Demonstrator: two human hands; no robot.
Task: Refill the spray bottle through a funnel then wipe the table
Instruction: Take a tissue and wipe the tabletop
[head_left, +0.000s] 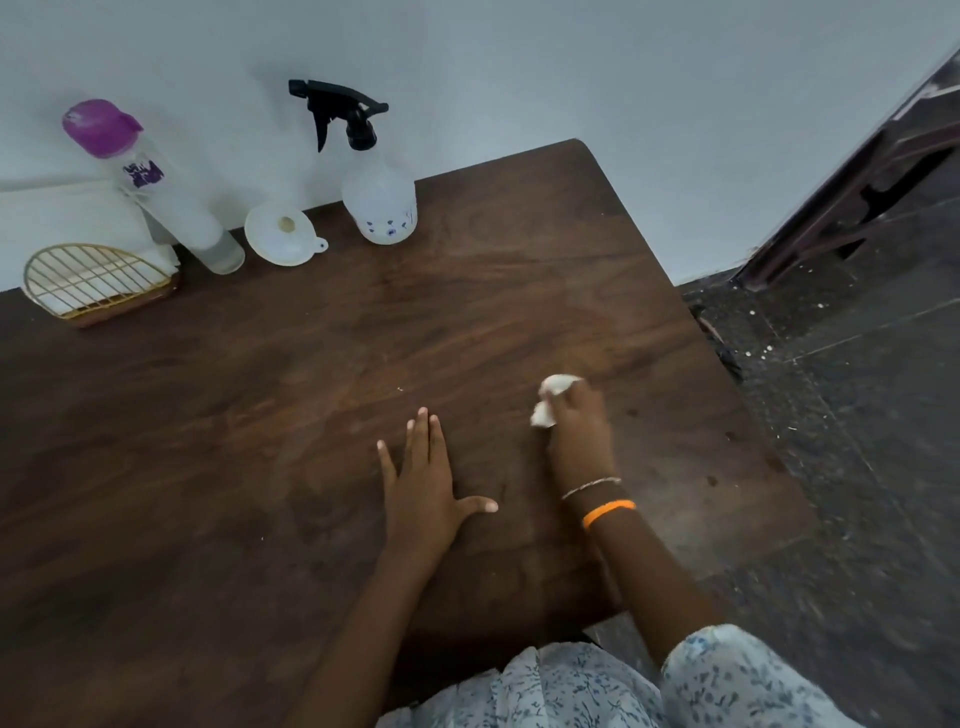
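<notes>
The table (322, 395), a dark wood-grain slab, fills most of the view and is the surface under treatment. The centre and near portion carry no objects, apparently so that the wiping stroke runs unobstructed; all supplies stand along the far edge against the wall, between 10 and 12 o'clock.

The spray bottle (378, 205) stands upright at 12 o'clock, black trigger head screwed on. With the head fitted and the bottle set back, the refill stage appears complete. The water bottle (156, 182), purple cap closed, stands at 10 o'clock, just left of the funnel. A wire-fronted napkin holder (96, 283) sits at 9 to 10 o'clock, leftmost in the row, with white paper behind its grille; it is the probable source of the wiping material.

The left hand (423, 483) lies flat on the tabletop at 6 o'clock, fingers extended and close together, thumb splayed to the right, holding nothing. This posture most likely braces the body while the other arm works.

The right hand (579, 431) is at 4 o'clock, closed over a crumpled white tissue (549, 400) and pressing it to the wood. Motion blur here suggests an active stroke. Two bands circle the wrist.

The funnel (283, 233) rests mouth-up at 11 o'clock, between the two bottles and apart from the spray bottle, set aside as no longer required.
</notes>
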